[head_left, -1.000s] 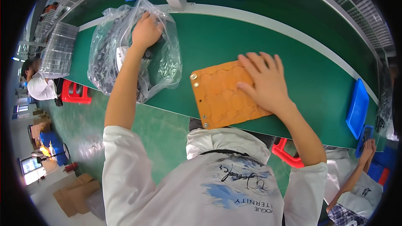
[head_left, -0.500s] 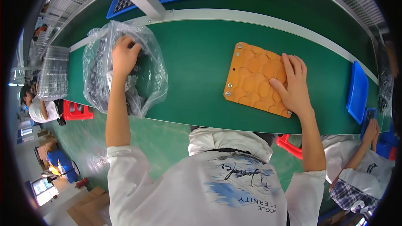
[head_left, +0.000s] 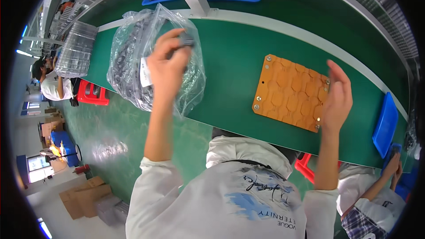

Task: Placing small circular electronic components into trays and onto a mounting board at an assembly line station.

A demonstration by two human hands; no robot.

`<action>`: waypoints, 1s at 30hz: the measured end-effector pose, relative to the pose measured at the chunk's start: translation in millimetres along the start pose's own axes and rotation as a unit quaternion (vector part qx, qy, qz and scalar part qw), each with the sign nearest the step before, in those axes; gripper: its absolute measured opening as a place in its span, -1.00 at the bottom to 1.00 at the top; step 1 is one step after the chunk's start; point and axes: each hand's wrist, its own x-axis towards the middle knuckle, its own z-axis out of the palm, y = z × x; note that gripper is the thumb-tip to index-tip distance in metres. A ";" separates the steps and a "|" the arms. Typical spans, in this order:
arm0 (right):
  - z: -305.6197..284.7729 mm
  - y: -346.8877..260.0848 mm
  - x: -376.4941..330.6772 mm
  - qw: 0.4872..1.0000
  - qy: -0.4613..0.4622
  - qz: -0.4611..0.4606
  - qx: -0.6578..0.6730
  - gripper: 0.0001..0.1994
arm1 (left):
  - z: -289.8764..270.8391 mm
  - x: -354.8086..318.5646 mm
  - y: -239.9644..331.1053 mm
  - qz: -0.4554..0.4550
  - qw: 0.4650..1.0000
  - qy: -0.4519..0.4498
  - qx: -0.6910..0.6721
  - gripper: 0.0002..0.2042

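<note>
Our left hand point(head_left: 167, 68) pinches a small dark part point(head_left: 187, 40) between thumb and fingers over the clear plastic bag point(head_left: 130, 57). A white label point(head_left: 145, 72) shows on the bag, its print too small for us to read. Our right hand point(head_left: 337, 102), fingers loosely extended, is at the right edge of the orange plate point(head_left: 290, 93), which lies on the green table point(head_left: 230, 79); we cannot tell whether they touch. Our white shirt point(head_left: 190, 212) bears dark lettering and blue strokes.

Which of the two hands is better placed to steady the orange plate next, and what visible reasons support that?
Likely the right hand: it looks empty, close to the right edge of the orange plate. The left hand holds a small dark part at the clear bag, farther from the plate.
</note>
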 end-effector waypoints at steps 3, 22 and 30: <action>56.7 -43.7 -11.6 0.805 -0.041 0.207 0.555 -0.43 | 64.8 -31.5 19.4 0.197 0.973 -0.121 0.001 -0.86; 43.7 -19.8 -11.3 0.631 -0.053 0.336 0.697 -0.49 | 187.8 -86.2 14.9 0.218 0.962 -0.062 -0.154 -0.88; 12.1 4.8 6.0 0.839 -0.104 0.232 0.480 -0.65 | 142.0 -41.0 -33.0 0.277 0.951 -0.132 0.047 -0.79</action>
